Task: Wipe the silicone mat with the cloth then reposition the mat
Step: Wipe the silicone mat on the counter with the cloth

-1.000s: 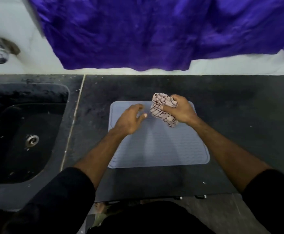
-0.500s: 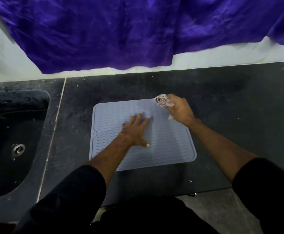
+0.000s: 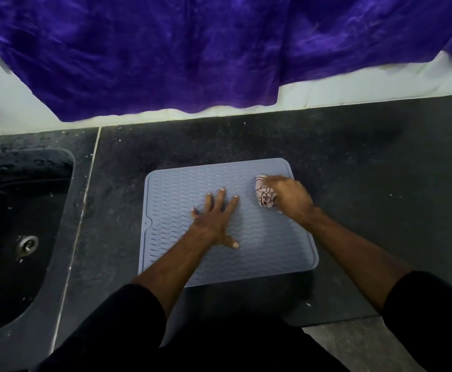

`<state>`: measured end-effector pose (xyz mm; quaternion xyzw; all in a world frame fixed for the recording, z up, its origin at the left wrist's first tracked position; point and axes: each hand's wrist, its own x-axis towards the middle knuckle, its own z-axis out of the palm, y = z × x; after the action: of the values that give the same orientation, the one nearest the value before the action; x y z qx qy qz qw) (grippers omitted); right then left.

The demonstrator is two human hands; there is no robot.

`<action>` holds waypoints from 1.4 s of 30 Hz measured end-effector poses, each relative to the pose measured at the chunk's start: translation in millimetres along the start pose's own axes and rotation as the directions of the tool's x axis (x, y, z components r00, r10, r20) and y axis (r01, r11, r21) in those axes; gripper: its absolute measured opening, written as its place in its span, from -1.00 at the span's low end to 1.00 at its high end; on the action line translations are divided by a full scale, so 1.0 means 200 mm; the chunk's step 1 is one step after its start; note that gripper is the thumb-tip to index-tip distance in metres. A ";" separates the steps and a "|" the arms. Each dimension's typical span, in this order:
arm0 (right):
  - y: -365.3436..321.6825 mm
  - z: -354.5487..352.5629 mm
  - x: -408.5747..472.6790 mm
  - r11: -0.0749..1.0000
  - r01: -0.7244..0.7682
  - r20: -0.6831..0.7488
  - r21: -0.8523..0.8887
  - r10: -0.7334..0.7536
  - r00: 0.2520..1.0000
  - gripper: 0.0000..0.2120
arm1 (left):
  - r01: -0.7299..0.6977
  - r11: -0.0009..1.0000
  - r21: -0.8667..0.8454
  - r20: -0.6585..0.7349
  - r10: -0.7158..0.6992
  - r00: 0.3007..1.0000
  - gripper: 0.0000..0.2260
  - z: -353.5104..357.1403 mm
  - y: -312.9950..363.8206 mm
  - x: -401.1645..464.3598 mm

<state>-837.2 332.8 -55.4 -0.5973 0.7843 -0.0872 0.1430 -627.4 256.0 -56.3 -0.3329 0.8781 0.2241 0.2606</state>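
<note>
the mat (image 3: pixel 259 253) lies flat on the bench (image 3: pixel 367 183) beside the sink (image 3: pixel 18 237); the right hand (image 3: pixel 290 198) grips the balled cloth (image 3: pixel 265 196) at its far right corner; the left hand (image 3: pixel 214 218) presses flat, fingers spread; best to hold it pinned and wipe in overlapping strokes.

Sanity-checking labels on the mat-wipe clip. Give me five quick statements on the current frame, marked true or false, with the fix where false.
1. The left hand lies flat on the silicone mat with fingers spread. True.
2. The right hand holds a bunched cloth against the mat. True.
3. The cloth is at the mat's near left corner. False: it is near the far right corner.
4. The mat hangs over the sink. False: it lies wholly on the dark counter, right of the sink.
5. A purple fabric hangs above the counter's back edge. True.
</note>
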 end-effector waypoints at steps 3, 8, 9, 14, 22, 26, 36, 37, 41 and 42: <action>-0.05 -0.02 0.06 0.996 0.002 -0.086 0.092 0.006 0.996 -0.56 | 0.008 1.000 -0.002 0.007 -0.008 1.000 0.09 0.00 0.00 0.01; -0.18 0.07 0.19 0.990 0.141 -0.018 -0.010 -0.141 0.990 -0.53 | 0.021 1.000 0.000 0.009 -0.021 1.000 0.10 0.01 0.00 0.02; -0.16 0.08 0.19 0.988 0.151 0.001 -0.041 -0.151 0.989 -0.53 | 0.020 1.000 -0.006 0.000 -0.020 1.000 0.10 0.01 0.00 0.03; 0.00 0.01 0.13 0.994 0.090 0.011 -0.056 -0.089 0.996 -0.58 | -0.002 0.999 -0.041 -0.019 0.001 1.000 0.11 0.03 -0.02 0.03; -0.10 0.02 0.22 0.987 0.158 -0.005 0.012 -0.158 0.987 -0.56 | 0.029 0.999 -0.041 0.009 -0.029 1.000 0.12 0.01 0.00 0.04; -0.02 0.01 0.18 0.984 0.159 0.005 -0.085 -0.159 0.987 -0.52 | 0.019 0.998 -0.053 0.005 -0.018 1.000 0.11 0.02 0.00 0.03; -0.08 -0.05 0.29 0.982 0.186 -0.082 0.019 -0.184 0.980 -0.50 | 0.014 0.998 -0.055 0.014 -0.013 1.000 0.12 0.01 0.00 0.03; -0.09 -0.03 0.30 0.979 0.202 -0.043 0.001 -0.202 0.979 -0.51 | 0.011 0.998 -0.057 0.015 -0.010 1.000 0.12 0.01 -0.01 0.03; 0.01 -0.04 0.29 0.984 0.180 -0.029 0.009 -0.180 0.983 -0.56 | -0.009 0.997 -0.073 -0.001 0.009 1.000 0.11 0.01 -0.02 0.02; 0.05 -0.05 0.28 0.989 0.145 -0.040 0.016 -0.144 0.989 -0.58 | -0.011 0.997 -0.076 -0.002 0.010 1.000 0.11 0.01 -0.02 0.02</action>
<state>-863.4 281.7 -55.0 -0.6494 0.7408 -0.1163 0.1264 -626.1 253.2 -61.2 -0.3380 0.8709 0.2582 0.2460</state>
